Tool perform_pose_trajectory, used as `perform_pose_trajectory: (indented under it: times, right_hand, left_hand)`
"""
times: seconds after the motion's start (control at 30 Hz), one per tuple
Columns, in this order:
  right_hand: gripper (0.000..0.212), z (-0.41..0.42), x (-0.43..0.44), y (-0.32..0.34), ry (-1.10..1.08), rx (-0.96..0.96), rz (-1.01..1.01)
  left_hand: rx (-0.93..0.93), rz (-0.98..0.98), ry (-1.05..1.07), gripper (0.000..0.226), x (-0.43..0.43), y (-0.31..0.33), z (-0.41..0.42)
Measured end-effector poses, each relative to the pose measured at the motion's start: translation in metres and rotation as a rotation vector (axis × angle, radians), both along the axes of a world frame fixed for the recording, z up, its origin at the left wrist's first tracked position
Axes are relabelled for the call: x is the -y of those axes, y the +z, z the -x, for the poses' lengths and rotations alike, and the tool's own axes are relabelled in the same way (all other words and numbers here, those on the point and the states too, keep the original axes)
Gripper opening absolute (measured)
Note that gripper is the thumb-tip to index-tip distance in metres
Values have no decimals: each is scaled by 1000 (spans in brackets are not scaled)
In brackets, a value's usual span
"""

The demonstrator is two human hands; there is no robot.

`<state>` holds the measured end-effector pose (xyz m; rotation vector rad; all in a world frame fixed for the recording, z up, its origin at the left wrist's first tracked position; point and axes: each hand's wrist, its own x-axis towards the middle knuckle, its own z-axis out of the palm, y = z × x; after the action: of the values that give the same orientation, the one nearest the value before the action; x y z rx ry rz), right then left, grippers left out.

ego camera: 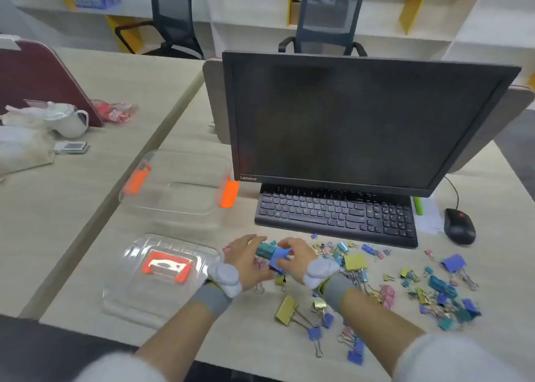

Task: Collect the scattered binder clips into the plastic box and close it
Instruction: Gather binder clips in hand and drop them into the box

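Note:
Many coloured binder clips lie scattered on the desk in front of the keyboard and to the right. My left hand and my right hand meet over the left end of the pile, together gripping a bunch of clips, teal and blue ones showing between the fingers. The clear plastic box with orange latches stands open and empty at the left of the monitor. Its clear lid with an orange handle lies flat nearer to me, left of my left hand.
A black monitor and keyboard stand just behind the clips, a mouse at the right. A large yellow clip and blue clips lie near the desk's front edge. The neighbouring desk at left holds a white teapot.

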<state>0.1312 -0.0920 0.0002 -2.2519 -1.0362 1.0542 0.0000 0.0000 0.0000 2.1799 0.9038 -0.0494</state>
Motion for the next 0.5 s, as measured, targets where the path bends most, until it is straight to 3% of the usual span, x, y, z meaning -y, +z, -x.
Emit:
perform_pose_trajectory:
  times: [0.13, 0.27, 0.5]
  right_hand:
    - [62, 12, -13, -15, 154, 248, 187]
    - [59, 13, -17, -27, 203, 384, 251]
    - [63, 14, -16, -35, 122, 403, 304]
  left_hand:
    - [-256, -269, -278, 96, -12, -22, -5]
    - [-397, -419, -468, 92, -26, -37, -13]
    - [-317, -435, -535, 49, -34, -44, -17]
